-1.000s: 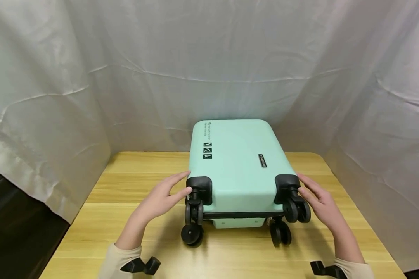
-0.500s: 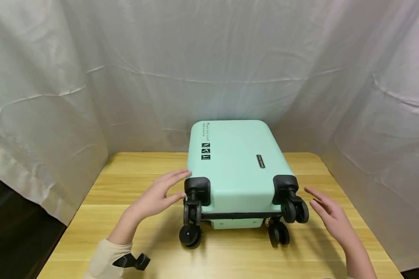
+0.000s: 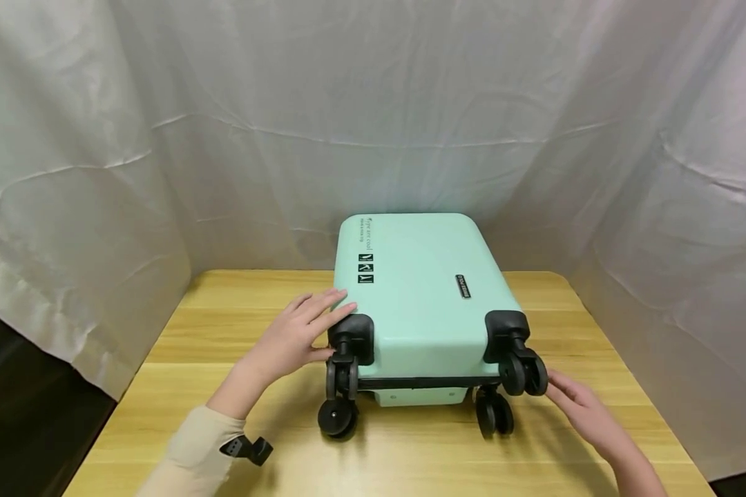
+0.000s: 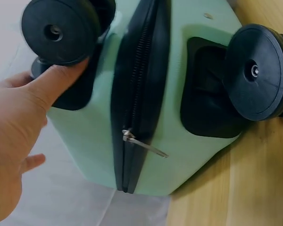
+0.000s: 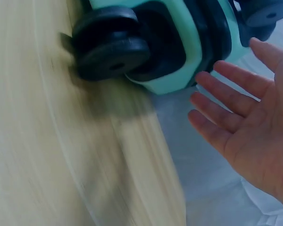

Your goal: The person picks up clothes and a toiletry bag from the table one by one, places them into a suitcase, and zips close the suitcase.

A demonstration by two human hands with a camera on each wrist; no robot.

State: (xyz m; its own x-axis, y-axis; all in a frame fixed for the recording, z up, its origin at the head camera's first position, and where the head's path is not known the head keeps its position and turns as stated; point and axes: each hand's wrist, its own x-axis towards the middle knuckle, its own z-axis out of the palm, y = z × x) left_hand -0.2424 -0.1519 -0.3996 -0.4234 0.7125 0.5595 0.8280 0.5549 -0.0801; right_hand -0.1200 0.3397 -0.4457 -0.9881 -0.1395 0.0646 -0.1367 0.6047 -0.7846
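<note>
resting flat on the wooden table, the mint suitcase is lying wheels toward the person. the left hand is lying against its near left corner, fingers straight on the shell and thumb under a caster, not clamping anything. the right hand is hovering spread open just off the right casters, holding nothing. the right wrist view is blurring, so contact is hard to call. those wheels are probably going to swivel under a push and pinch a finger, or skew the case into the white curtain close behind. the table's front edge is sitting close under the right hand, with roomier tabletop out past each hand.
</note>
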